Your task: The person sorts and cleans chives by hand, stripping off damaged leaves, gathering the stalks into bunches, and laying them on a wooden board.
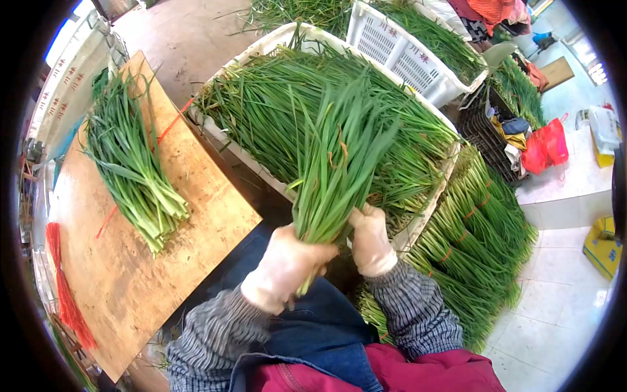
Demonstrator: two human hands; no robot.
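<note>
My left hand (281, 261), in a thin pale glove, is wrapped round the lower stalks of a bunch of garlic chives (343, 157), whose leaves fan upward. My right hand (371, 240), gloved too, is close against the right side of this bunch with its fingers curled in. What those fingers pinch, if anything, is hidden. Behind the held bunch stands a large white crate (264, 171) full of loose garlic chives (261, 98). Another bunch of chives (134, 163) lies on a wooden board (196, 215) at the left, across a red tie (175, 123).
A bundle of red ties (65, 287) hangs over the board's left edge. Tied chive bunches (464, 255) are stacked right of the crate. Farther back are a second white crate (392, 52), a black crate (486, 134) and a red plastic bag (545, 145).
</note>
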